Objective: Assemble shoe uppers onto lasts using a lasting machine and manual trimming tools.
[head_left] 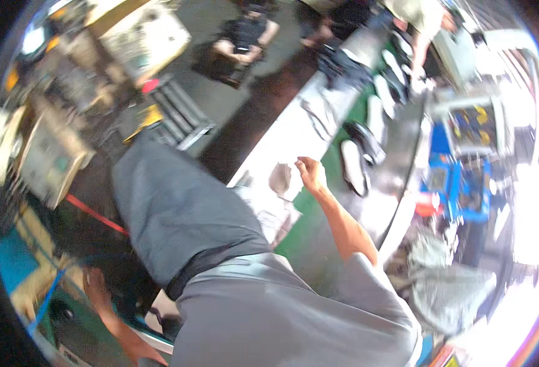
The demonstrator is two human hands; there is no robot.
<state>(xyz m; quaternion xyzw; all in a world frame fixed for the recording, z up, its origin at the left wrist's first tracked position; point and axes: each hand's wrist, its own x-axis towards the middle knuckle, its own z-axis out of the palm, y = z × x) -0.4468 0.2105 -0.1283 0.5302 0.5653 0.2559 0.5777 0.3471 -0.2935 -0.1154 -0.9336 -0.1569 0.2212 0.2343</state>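
My right hand (311, 175) is held over the long white worktop, its fingers loosely bent and nothing visible in them. Just left of it on the worktop lies a small grey-brown piece (280, 178). Pale cloth-like pieces (277, 223) are at the worktop's near end, by my waist. Beyond my fingers, dark and white shoes (355, 166) stand in a row on a green belt (337, 144). Low on the left hangs my left hand (96, 289), close to a blue cord (50, 296); its fingers are blurred, and no held thing can be made out.
A person in dark clothes (245, 37) sits at the far left, and another person (419, 24) reaches over the belt's far end. Grey metal rack (181, 110) and wooden-sided boxes (46, 156) stand left. Blue crates (465, 186) and a grey cloth-covered heap (450, 293) are right.
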